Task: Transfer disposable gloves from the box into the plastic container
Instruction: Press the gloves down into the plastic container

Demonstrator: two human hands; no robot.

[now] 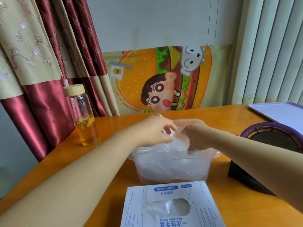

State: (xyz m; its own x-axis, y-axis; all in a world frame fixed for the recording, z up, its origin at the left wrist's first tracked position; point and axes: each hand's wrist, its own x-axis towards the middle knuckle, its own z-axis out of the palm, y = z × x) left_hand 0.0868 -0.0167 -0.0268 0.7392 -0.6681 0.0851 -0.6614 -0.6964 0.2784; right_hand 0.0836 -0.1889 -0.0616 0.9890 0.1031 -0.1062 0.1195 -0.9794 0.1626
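Observation:
A clear plastic container (211,158) stands mid-table, filled with thin translucent disposable gloves (164,154). Both my hands are over it. My left hand (155,130) pinches a bunched glove at the container's far left. My right hand (196,138) has curled fingers pressed down into the glove pile on the right side, gripping the plastic. The white glove box (201,197) with blue print lies at the near edge, in front of the container. More gloves (168,208) show through its oval opening.
A glass bottle (85,118) with a wooden lid and yellow liquid stands at the left. A dark purple-rimmed object (270,145) sits close to the right of the container. A pale tray (278,112) lies far right. A cartoon cloth and curtains hang behind the orange table (101,164).

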